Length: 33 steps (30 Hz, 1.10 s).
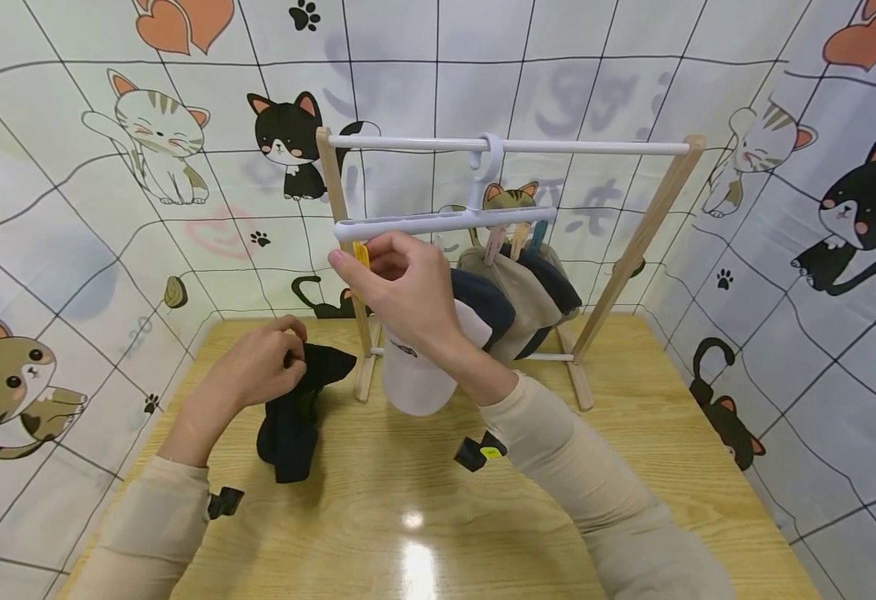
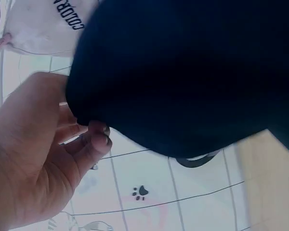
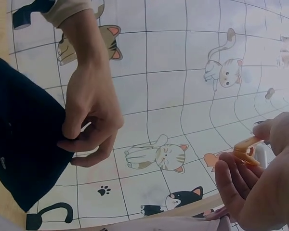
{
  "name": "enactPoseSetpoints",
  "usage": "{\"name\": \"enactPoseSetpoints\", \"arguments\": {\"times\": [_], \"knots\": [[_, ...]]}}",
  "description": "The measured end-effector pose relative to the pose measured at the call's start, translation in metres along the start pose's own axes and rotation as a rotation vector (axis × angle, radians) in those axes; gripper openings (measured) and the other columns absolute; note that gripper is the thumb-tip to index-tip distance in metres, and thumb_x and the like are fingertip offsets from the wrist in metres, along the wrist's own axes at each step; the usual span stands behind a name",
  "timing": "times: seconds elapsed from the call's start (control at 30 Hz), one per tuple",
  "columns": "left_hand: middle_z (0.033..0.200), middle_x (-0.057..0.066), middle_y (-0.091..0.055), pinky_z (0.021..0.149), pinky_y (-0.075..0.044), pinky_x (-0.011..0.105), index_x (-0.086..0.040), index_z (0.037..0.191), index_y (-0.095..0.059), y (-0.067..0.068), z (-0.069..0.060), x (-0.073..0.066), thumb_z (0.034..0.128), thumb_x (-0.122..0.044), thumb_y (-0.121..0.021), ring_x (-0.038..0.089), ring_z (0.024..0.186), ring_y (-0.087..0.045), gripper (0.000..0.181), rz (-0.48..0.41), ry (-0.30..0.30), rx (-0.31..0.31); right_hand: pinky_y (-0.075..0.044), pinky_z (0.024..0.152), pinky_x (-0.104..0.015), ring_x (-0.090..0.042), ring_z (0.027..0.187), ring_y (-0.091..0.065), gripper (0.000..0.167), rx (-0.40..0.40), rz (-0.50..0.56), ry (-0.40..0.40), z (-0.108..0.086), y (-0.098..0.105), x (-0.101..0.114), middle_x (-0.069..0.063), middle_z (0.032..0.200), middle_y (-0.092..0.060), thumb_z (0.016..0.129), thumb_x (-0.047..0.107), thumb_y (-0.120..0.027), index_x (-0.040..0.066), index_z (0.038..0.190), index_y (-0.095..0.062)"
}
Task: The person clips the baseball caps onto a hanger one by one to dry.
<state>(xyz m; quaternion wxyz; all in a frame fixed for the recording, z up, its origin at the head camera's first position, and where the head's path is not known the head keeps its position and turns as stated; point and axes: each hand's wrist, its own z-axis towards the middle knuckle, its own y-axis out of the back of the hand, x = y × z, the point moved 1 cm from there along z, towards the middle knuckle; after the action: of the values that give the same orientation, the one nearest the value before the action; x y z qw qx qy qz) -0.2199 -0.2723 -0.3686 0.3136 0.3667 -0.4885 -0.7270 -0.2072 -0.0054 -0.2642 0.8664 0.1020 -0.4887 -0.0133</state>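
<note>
My left hand (image 1: 261,362) pinches the edge of a black cap (image 1: 291,429), held up at the left of the rack. That cap fills much of the left wrist view, where its rim passes between thumb and fingers. At the left end of a white hanger (image 1: 438,223), my right hand (image 1: 411,287) pinches a yellow clothespin (image 1: 361,254); the right wrist view shows the clothespin (image 3: 245,151) between thumb and fingers. A white cap (image 1: 415,379) hangs behind the right hand and forearm, partly hidden. Beside it hang a navy cap (image 1: 486,302) and a beige cap (image 1: 516,292).
The hanger hooks over the white bar (image 1: 595,147) of a wooden-legged rack (image 1: 636,250). Pink, beige and teal clothespins (image 1: 538,236) sit along its right half. Wooden tabletop (image 1: 377,517) lies below. Cat-print sheets (image 1: 422,92) surround the table at back and sides.
</note>
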Motion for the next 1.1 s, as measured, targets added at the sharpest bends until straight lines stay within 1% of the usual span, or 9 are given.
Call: {"name": "enactPoseSetpoints", "arguments": {"times": [0.17, 0.3, 0.43, 0.57, 0.7, 0.83, 0.97, 1.03, 1.1], "knots": [[0.126, 0.015, -0.076, 0.072, -0.051, 0.032, -0.014, 0.076, -0.079, 0.008, 0.0, -0.01, 0.0954, -0.008, -0.068, 0.01, 0.071, -0.059, 0.024, -0.064, -0.01, 0.001, -0.06, 0.076, -0.029, -0.014, 0.085, -0.08, 0.025, 0.043, -0.03, 0.006, -0.001, 0.007, 0.002, -0.006, 0.097, -0.085, 0.102, 0.033, -0.084, 0.008, 0.107, -0.08], [0.126, 0.014, -0.078, 0.074, -0.054, 0.032, -0.014, 0.083, -0.083, 0.013, -0.001, -0.017, 0.0927, -0.007, -0.064, 0.011, 0.081, -0.066, 0.022, -0.112, -0.035, 0.019, -0.059, 0.079, -0.031, -0.012, 0.087, -0.078, 0.024, 0.078, -0.087, 0.002, -0.001, 0.013, 0.004, -0.001, 0.096, -0.085, 0.103, 0.036, -0.083, 0.013, 0.107, -0.086], [0.13, 0.013, -0.077, 0.076, -0.058, 0.031, -0.011, 0.095, -0.084, 0.019, -0.003, -0.024, 0.0914, -0.003, -0.063, 0.01, 0.084, -0.069, 0.022, -0.149, -0.045, 0.094, -0.057, 0.075, -0.032, -0.012, 0.085, -0.076, 0.022, 0.104, -0.109, -0.004, 0.0, 0.018, 0.005, 0.002, 0.091, -0.084, 0.102, 0.038, -0.083, 0.017, 0.101, -0.09], [0.132, 0.012, -0.076, 0.08, -0.063, 0.031, -0.008, 0.107, -0.084, 0.024, -0.003, -0.031, 0.0984, -0.002, -0.067, 0.006, 0.087, -0.074, 0.02, -0.201, -0.052, 0.172, -0.054, 0.072, -0.032, -0.014, 0.081, -0.073, 0.02, 0.129, -0.097, -0.013, 0.001, 0.022, 0.005, 0.002, 0.086, -0.082, 0.103, 0.037, -0.083, 0.018, 0.098, -0.09], [0.124, 0.009, -0.077, 0.079, -0.063, 0.027, -0.009, 0.11, -0.084, 0.028, -0.002, -0.037, 0.104, -0.002, -0.072, 0.001, 0.086, -0.076, 0.016, -0.268, -0.072, 0.206, -0.056, 0.07, -0.031, -0.021, 0.08, -0.075, 0.02, 0.142, -0.07, -0.025, 0.001, 0.022, 0.004, 0.0, 0.086, -0.082, 0.103, 0.035, -0.084, 0.017, 0.1, -0.09], [0.104, -0.002, -0.076, 0.075, -0.061, 0.025, -0.011, 0.11, -0.084, 0.031, -0.001, -0.04, 0.1048, -0.003, -0.075, -0.001, 0.08, -0.072, 0.013, -0.298, -0.124, 0.191, -0.066, 0.075, -0.035, -0.025, 0.081, -0.081, 0.021, 0.137, -0.021, -0.05, 0.001, 0.02, 0.003, -0.002, 0.092, -0.086, 0.102, 0.034, -0.085, 0.013, 0.106, -0.09], [0.088, -0.01, -0.07, 0.07, -0.054, 0.025, -0.014, 0.11, -0.083, 0.031, 0.002, -0.04, 0.1051, -0.004, -0.077, 0.0, 0.074, -0.061, 0.013, -0.33, -0.181, 0.154, -0.071, 0.082, -0.049, -0.022, 0.08, -0.083, 0.023, 0.134, 0.015, -0.065, 0.0, 0.019, 0.002, -0.007, 0.097, -0.087, 0.102, 0.031, -0.085, 0.009, 0.11, -0.089], [0.089, -0.012, -0.07, 0.07, -0.052, 0.025, -0.016, 0.111, -0.083, 0.031, 0.003, -0.04, 0.1062, -0.006, -0.077, 0.002, 0.076, -0.059, 0.013, -0.351, -0.209, 0.139, -0.071, 0.083, -0.051, -0.021, 0.079, -0.083, 0.023, 0.138, 0.019, -0.066, -0.001, 0.019, 0.003, -0.008, 0.098, -0.087, 0.102, 0.03, -0.085, 0.008, 0.111, -0.089], [0.094, -0.011, -0.072, 0.071, -0.052, 0.026, -0.019, 0.112, -0.083, 0.031, 0.005, -0.04, 0.1078, -0.008, -0.076, 0.003, 0.079, -0.059, 0.013, -0.374, -0.233, 0.132, -0.071, 0.082, -0.048, -0.019, 0.079, -0.082, 0.024, 0.145, 0.013, -0.067, -0.001, 0.019, 0.003, -0.009, 0.098, -0.087, 0.103, 0.029, -0.085, 0.007, 0.112, -0.088]]}}
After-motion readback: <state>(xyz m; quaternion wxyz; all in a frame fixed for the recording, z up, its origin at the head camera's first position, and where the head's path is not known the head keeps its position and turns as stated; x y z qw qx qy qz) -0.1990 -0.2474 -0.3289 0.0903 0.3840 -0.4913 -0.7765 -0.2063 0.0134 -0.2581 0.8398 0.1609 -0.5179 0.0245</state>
